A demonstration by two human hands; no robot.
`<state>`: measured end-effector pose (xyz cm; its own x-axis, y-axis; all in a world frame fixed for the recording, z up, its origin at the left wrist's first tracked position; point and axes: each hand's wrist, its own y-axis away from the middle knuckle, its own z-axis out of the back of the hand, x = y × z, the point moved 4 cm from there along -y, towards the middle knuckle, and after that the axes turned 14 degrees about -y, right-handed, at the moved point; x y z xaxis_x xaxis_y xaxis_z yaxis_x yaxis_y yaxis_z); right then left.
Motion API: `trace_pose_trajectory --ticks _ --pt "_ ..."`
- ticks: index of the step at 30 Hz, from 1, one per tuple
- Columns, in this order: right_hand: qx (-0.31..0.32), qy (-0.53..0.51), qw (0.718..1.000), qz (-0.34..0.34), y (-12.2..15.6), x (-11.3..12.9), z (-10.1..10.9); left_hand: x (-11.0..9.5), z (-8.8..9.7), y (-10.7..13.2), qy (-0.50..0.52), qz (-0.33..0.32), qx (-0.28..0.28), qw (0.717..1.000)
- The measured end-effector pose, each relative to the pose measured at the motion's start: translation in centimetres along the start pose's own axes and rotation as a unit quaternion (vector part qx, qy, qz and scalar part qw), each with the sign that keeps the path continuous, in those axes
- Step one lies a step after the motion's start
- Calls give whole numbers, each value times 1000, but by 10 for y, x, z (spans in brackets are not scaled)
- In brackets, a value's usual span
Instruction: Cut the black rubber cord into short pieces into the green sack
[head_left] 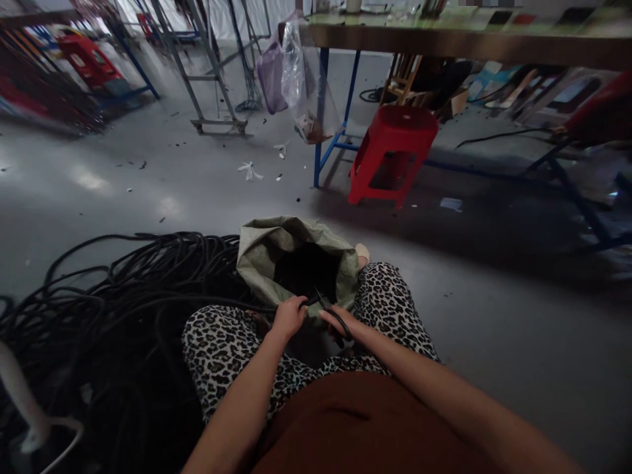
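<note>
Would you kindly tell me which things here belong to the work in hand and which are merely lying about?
In hand: cable, gripped by left hand, right hand beside it; sack; cable pile.
Lying about: stool; table; plastic bags; floor scraps.

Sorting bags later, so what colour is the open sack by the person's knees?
The sack is pale green, best seen in the head view.

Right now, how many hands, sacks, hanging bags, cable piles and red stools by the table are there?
Left hand and right hand: 2
Green woven sack: 1
Hanging plastic bags, purple and clear: 2
Red plastic stool by the table: 1
Pile of black cable: 1
Total: 7
</note>
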<state>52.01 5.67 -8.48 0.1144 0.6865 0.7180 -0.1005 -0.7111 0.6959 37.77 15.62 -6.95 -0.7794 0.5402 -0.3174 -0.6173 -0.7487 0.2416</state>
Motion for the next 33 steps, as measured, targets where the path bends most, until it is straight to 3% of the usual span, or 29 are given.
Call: trace_pose_trajectory --ticks 10,17,33 --pt "-20 43 998 51 -1 0 -1 -2 9 3 3 1 -11 1000" --pt "-62 37 997 26 -3 1 3 0 18 8 -46 15 2 999" --pt "-33 127 991 32 -8 -7 6 3 7 6 -62 17 41 997"
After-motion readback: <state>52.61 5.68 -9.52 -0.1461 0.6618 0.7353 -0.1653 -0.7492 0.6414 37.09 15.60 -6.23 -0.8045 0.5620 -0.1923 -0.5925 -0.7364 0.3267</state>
